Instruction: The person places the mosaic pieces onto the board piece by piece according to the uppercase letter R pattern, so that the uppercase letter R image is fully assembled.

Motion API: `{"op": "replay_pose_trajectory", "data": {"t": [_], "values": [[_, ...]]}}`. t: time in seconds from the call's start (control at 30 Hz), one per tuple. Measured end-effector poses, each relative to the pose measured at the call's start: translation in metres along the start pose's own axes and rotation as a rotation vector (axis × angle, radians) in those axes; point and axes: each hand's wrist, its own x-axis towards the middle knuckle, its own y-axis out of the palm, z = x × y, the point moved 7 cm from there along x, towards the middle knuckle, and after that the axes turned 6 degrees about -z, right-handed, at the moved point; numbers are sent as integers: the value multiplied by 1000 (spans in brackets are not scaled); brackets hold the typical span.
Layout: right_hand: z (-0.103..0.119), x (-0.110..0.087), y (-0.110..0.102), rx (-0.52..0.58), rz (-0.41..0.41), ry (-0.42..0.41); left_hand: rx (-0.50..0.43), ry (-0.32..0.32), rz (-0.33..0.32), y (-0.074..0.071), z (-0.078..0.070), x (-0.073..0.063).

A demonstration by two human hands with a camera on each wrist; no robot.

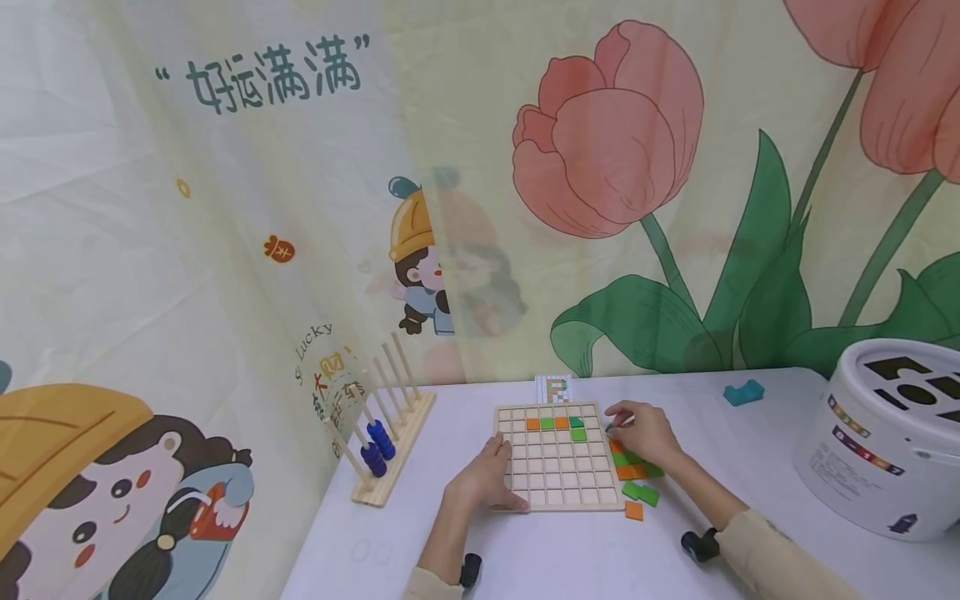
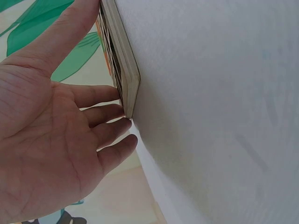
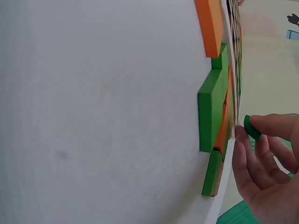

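A square wooden grid board [image 1: 555,481] lies on the table, with orange and green tiles in its upper cells, among them a dark green rounded tile [image 1: 576,422]. At the board's near left corner rests my left hand [image 1: 483,477], thumb along the front edge and fingers touching the left side. Between thumb and fingertips, my right hand [image 1: 647,432] pinches a small dark green tile [image 3: 252,128] with a curved edge, just beyond the board's right edge. Loose green tiles [image 3: 212,109] and orange tiles [image 1: 633,509] lie beside the board, partly under the right hand.
A small printed pattern card [image 1: 555,389] lies behind the board. To the left stands a wooden peg rack [image 1: 405,446] with blue beads on two pegs. A large white bucket [image 1: 885,450] stands at the right, with a teal block [image 1: 744,392] farther back.
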Motion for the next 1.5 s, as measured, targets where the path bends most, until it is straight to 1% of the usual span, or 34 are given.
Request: {"op": "replay_pose_trajectory", "data": {"t": [0.13, 0.27, 0.43, 0.63, 0.8, 0.97, 1.2, 1.3, 1.5], "values": [[6, -1, 3, 62, 22, 13, 4, -2, -2, 0, 1, 0], [11, -2, 9, 98, 41, -4, 3, -5, -3, 0, 1, 0], [18, -5, 16, 113, 52, -47, 0, -4, -1, 1, 1, -1], [27, -10, 19, 110, 40, -76, 4, -1, 1, 1, 0, -2], [29, -10, 22, 134, 49, -37, 4, 7, 1, 1, 1, -1], [29, -9, 25, 136, 59, -14, -1, 6, 2, 1, 1, 1], [31, -7, 31, 133, 103, -60, 5, 5, 0, 0, 0, 0], [30, -6, 35, 128, 119, -60, 4, 3, 0, 0, 0, 0], [29, -6, 37, 67, 98, -56, 0, -3, 4, 0, 1, 0]]}}
